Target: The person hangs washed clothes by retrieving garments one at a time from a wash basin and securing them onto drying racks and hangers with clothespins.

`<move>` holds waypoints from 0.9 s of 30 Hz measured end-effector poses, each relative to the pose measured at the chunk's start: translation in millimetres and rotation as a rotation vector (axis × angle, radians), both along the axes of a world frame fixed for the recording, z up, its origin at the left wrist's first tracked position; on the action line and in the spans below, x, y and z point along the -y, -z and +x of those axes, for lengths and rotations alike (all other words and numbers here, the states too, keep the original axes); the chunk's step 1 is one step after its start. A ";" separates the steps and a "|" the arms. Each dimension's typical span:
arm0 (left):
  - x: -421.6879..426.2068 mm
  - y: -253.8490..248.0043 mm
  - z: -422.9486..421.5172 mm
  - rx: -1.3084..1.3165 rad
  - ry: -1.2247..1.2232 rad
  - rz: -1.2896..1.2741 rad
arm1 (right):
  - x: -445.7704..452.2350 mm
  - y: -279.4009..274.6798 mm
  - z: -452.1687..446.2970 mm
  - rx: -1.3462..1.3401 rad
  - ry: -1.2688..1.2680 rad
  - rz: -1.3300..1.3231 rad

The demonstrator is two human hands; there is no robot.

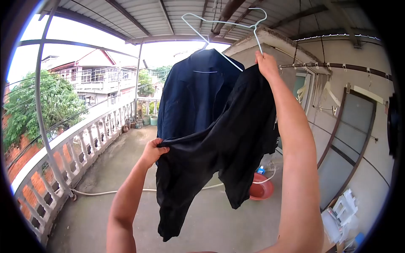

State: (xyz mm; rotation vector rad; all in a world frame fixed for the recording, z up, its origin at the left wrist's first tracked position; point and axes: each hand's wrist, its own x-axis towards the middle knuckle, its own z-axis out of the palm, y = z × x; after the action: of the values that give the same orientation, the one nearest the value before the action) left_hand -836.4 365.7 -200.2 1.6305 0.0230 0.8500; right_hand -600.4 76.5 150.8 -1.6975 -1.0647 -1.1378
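Black garment [240, 114] fills the centre of the frame, spread at a slant between two raised hands, its lower parts hanging loose. Left hand [154, 152], left of centre: closed, thumb and fingers pinching the garment's edge. Right hand [268, 65], upper right of centre: fingers closed on the garment's top corner, right at the side wire of a pale hanger [228, 22]; whether it grips the wire too, cannot tell. Hanger tilted, at top centre. Navy jacket [181, 97] hangs behind, partly hidden by the garment.

Surroundings: white railing [90, 139] runs along the left; green pots [153, 121] by its far end. Pale hose [105, 192] crosses the floor [101, 223]. Red basin [262, 190] lower right of centre, blue bottle [260, 170] just beside it. Brown pole [354, 68] with clips, upper right.
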 end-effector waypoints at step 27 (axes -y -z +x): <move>242.8 -27.6 146.4 -0.193 0.545 0.288 | 140.0 122.5 -16.3 -0.293 -0.013 -0.114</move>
State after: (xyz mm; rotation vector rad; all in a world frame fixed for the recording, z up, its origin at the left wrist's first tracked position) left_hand -690.0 122.9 -172.6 1.8567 -0.4074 0.2828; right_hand -616.7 -63.5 28.3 -1.8760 -0.9678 -0.8010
